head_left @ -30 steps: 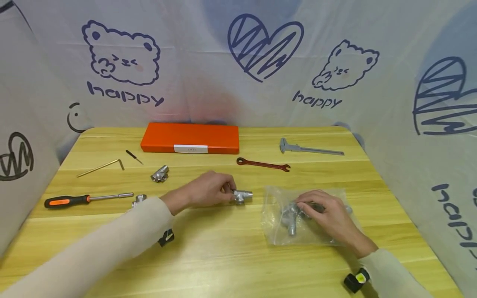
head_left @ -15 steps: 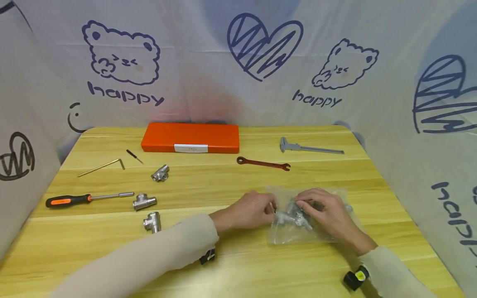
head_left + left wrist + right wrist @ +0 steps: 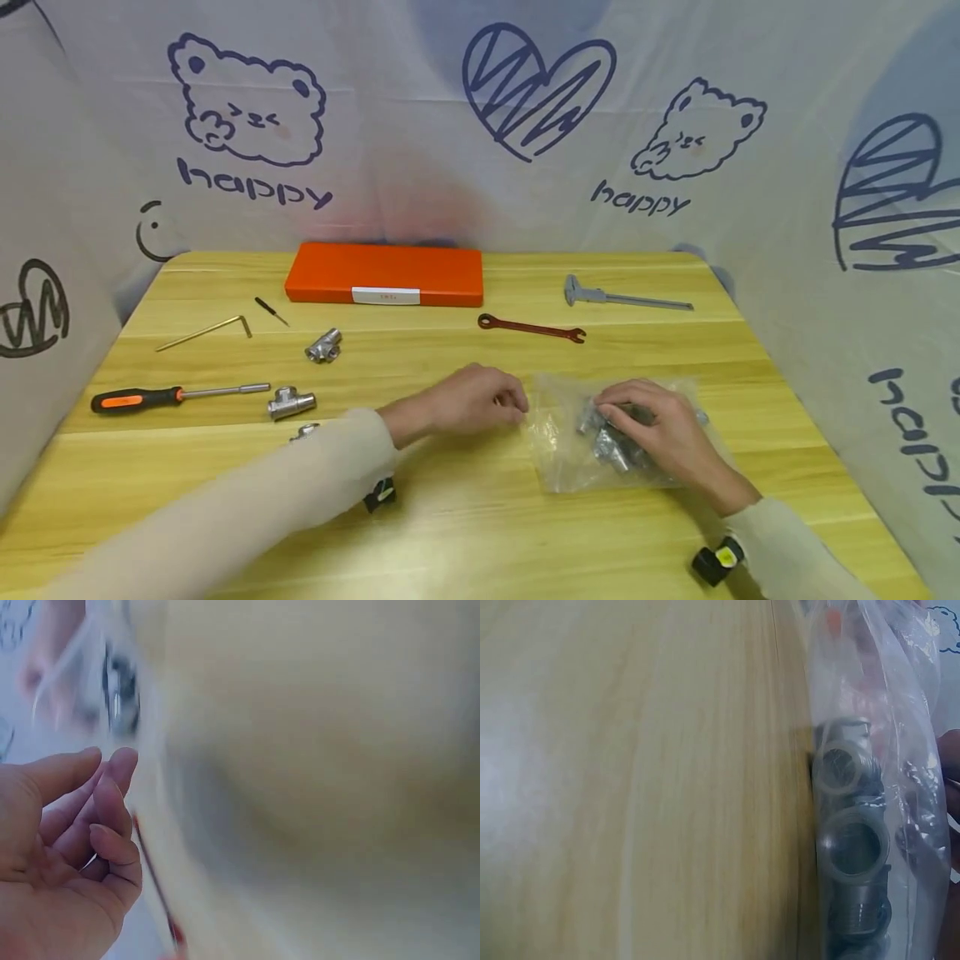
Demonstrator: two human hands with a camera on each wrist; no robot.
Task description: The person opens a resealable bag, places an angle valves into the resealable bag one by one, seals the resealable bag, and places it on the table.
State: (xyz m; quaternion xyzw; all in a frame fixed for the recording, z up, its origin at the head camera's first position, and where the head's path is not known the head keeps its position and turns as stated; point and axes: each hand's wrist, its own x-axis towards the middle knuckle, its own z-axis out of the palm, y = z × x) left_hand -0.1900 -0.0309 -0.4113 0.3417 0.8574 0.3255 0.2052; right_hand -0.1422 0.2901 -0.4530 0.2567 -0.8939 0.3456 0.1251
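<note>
My left hand (image 3: 480,400) hovers just left of a clear plastic bag (image 3: 551,454), fingers loosely bent. In the left wrist view nothing lies between its thumb and fingertips. My right hand (image 3: 660,429) pinches the bag's upper film. Inside it are several metal tee pipe fittings (image 3: 611,450), and the right wrist view shows their round threaded openings (image 3: 855,844) through the film. On the left of the table lie loose tee fittings: one farther back (image 3: 324,345), one in the middle (image 3: 291,403), and one nearer (image 3: 306,432), mostly covered by my left sleeve.
An orange case (image 3: 386,271) stands at the table's back. A red wrench (image 3: 531,329) and a grey caliper (image 3: 626,297) lie behind the bag. Leftward are an orange-black screwdriver (image 3: 138,400), a brass hex key (image 3: 202,333) and a small black screwdriver (image 3: 270,311).
My left hand carried a tee fitting rightward into the bag, let go, and drew back left empty. The fittings inside have shifted. My right hand stays at the bag.
</note>
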